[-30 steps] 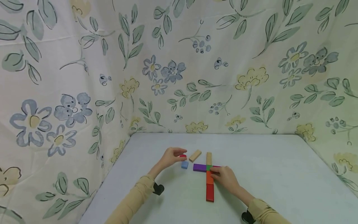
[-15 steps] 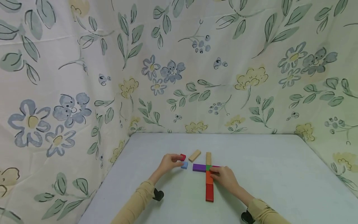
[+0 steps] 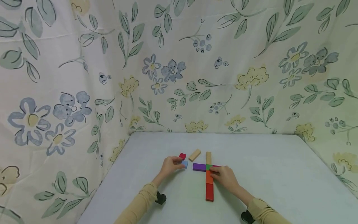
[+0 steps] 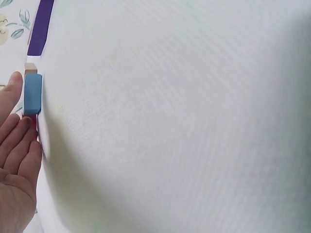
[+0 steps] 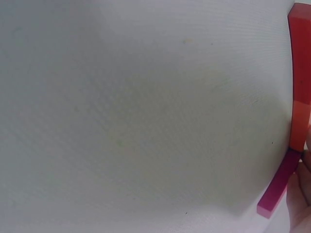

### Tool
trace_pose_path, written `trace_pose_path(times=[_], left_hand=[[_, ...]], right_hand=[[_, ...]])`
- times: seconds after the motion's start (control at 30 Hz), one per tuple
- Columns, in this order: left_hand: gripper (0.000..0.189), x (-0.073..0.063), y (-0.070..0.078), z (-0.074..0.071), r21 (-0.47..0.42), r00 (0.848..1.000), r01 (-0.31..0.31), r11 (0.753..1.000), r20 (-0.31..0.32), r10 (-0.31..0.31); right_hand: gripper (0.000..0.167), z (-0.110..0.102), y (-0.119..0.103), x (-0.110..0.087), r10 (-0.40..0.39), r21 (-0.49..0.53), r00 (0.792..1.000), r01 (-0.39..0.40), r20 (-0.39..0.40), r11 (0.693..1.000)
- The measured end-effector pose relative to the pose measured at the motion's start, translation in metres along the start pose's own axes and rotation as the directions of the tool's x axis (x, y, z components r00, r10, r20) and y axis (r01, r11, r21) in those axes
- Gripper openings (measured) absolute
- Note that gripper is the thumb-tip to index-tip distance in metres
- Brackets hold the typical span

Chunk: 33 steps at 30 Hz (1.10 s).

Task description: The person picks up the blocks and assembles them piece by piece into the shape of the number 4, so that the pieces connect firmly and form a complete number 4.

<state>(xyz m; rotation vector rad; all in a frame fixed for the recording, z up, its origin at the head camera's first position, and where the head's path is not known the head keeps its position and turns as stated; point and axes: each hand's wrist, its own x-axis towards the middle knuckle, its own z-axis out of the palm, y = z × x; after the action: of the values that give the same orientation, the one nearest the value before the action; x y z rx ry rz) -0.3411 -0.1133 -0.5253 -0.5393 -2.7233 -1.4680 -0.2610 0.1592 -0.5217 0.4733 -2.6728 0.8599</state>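
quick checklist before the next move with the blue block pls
1. Left hand at the blue block: ok, thumb and fingers are beside it.
2. Firm grip on it: cannot tell, contact is unclear.
3. Blue block clear of the small red block: cannot tell, they sit close together and fingers cover part.
4. Right hand at the green block: ok, fingertips reach it.
5. Orange block and long red block end to end: ok.
6. Loose wooden block joined to the purple block: not ok, it lies apart.

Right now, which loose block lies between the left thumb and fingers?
The light blue block; the small red block lies beyond the fingers, the loose wooden block farther right.
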Motion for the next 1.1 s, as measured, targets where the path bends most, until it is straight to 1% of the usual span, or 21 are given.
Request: trace_pose_path(times=[0.07,0.27,0.43,0.73,0.9,0.97,1.03,1.1], left_hand=[[0.038,-0.0001,0.0003,0.0016,0.003,1.000,0.001,1.000,0.003,-0.001],[0.040,0.0000,0.0037,0.0047,0.032,1.000,-0.026,0.999,0.005,0.026],[0.039,0.0001,0.0051,0.0060,0.067,0.999,-0.032,0.997,0.004,0.032],[0.037,-0.0004,0.0059,0.0060,0.087,0.999,-0.040,0.995,-0.008,0.041],[0.037,-0.0015,0.0062,0.0062,0.111,1.000,-0.019,0.994,-0.017,0.021],[0.036,-0.0022,0.0063,0.0063,0.104,1.000,0.001,0.995,-0.022,0.001],[0.036,-0.0028,0.0064,0.0063,0.098,1.000,0.002,0.995,-0.027,0.001],[0.035,-0.0033,0.0074,0.0060,0.093,0.999,0.016,0.996,-0.035,-0.013]], right_hand=[[0.025,-0.0001,-0.0003,0.0001,-0.001,0.002,1.000,0.001,-0.002,1.000],[0.026,-0.0002,-0.0015,0.0003,-0.004,-0.001,1.000,0.004,-0.001,1.000],[0.026,-0.0016,-0.0036,0.0001,-0.006,-0.001,1.000,0.006,0.003,1.000],[0.025,-0.0035,-0.0055,0.0012,-0.002,-0.007,1.000,0.002,0.010,1.000],[0.026,-0.0031,-0.0056,0.0001,-0.001,-0.012,1.000,0.001,0.009,1.000],[0.026,-0.0028,-0.0056,-0.0004,0.003,-0.011,1.000,-0.003,0.008,1.000],[0.026,-0.0026,-0.0055,-0.0005,0.013,-0.006,1.000,-0.013,0.011,1.000],[0.027,-0.0024,-0.0050,-0.0004,0.021,-0.007,1.000,-0.021,0.014,1.000]])
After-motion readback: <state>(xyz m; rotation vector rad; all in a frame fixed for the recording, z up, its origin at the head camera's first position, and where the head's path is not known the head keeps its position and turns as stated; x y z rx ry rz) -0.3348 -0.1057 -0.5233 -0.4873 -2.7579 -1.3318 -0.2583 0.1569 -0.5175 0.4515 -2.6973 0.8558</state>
